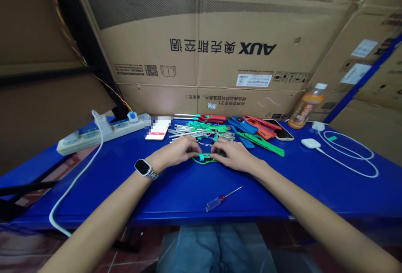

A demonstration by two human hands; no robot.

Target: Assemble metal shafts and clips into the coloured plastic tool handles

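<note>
In the middle of the blue table lies an opened green lighter casing [205, 161], with thin wire and small dark parts in it. My left hand [180, 151] pinches a small teal piece [201, 156], which looks like a trigger, at the casing's left part. My right hand [234, 155] has its fingers closed on the casing's right part and partly hides it. Just beyond my hands is a pile of metal lighter tubes [185, 129] with green and clear parts. Nearer to me, a screwdriver [216, 202] with a clear purplish handle lies on the table.
Loose blue casing halves [243, 124], red casing halves [262, 127] and a green casing half [262, 143] lie right of the pile, by a phone [284, 132]. A power strip [91, 139] and white phone [158, 129] are left. An orange drink bottle [306, 107] and charging cable [351, 168] are right.
</note>
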